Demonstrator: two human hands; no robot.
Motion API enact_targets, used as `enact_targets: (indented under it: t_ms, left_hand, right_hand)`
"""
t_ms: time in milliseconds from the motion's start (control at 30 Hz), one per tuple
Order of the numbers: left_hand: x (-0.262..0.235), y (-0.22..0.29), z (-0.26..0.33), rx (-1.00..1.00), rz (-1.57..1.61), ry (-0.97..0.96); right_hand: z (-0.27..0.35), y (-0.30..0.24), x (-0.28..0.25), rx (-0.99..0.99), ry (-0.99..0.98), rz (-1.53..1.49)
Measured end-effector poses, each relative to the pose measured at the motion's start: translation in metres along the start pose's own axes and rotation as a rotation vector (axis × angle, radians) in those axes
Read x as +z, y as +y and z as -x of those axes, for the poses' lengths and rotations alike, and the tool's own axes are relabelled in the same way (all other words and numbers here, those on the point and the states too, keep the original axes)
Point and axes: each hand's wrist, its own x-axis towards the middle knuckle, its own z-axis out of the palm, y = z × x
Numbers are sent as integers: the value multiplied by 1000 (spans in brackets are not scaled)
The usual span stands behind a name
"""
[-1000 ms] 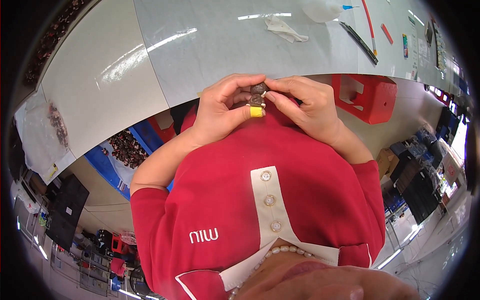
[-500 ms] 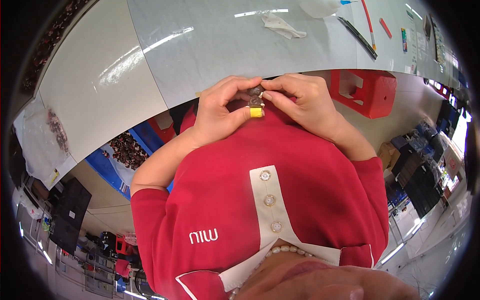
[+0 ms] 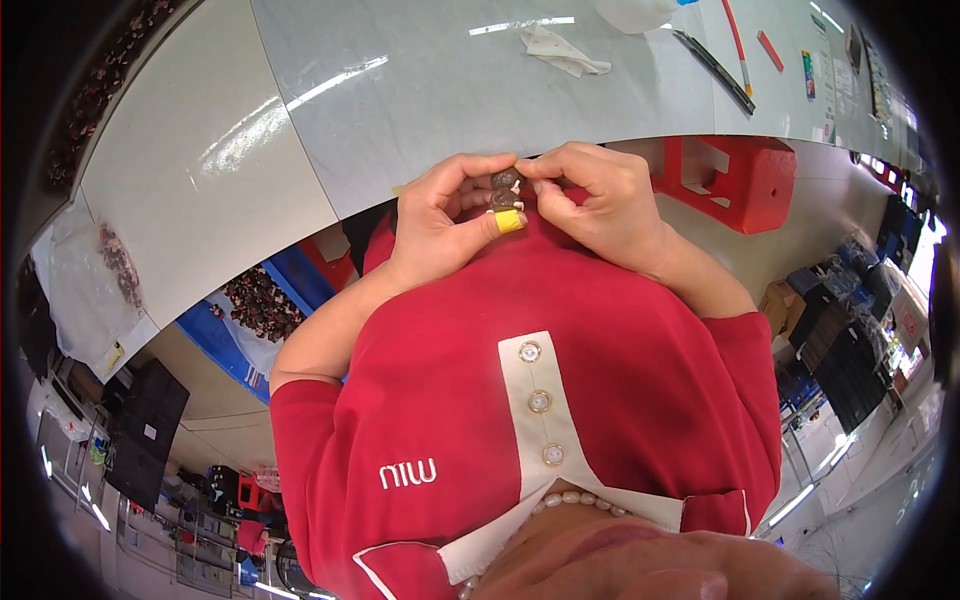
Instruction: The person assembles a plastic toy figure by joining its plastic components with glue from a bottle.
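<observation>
Close in front of my chest, at the table's near edge, my left hand pinches a small dark brown figurine between thumb and fingers. The figurine has a rounded upper part, a rounded lower part and small pale spots at its side. Yellow tape wraps the tip of my left thumb, just under the figurine. My right hand is closed at the figurine's right side, its index fingertip by the figurine's top. Whatever its thumb and finger may pinch is too small to make out.
On the grey table lie a crumpled white tissue, a black pen-like tool, a red brush and a white bottle. A red stool stands right; a blue crate of small dark pieces sits left.
My right thumb has drawn back slightly from the figurine. The figurine has turned a little in my left hand, and the taped thumb has tilted with it.
</observation>
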Motion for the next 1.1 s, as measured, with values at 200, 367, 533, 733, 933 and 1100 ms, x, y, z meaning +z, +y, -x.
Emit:
enact_targets:
  t_ms: [200, 367, 533, 733, 933, 1100]
  left_hand:
    - [1, 7, -3, -87, 190, 29]
    - [-6, 12, -6, -175, 285, -66]
    - [-11, 16, -12, -306, 327, -131]
    - [-9, 20, -15, -388, 411, -166]
    - [-8, 18, -19, -375, 531, -190]
    - [-10, 13, -19, -389, 647, -190]
  right_hand:
    - [-2, -1, -13, 71, -118, -97]
    - [-7, 5, -18, -18, -186, -154]
    - [-8, 5, -15, -96, -197, -163]
    - [-6, 6, -8, -81, -79, -126]
    - [-6, 9, -7, -161, -17, -26]
    - [-8, 9, -6, -195, -10, -66]
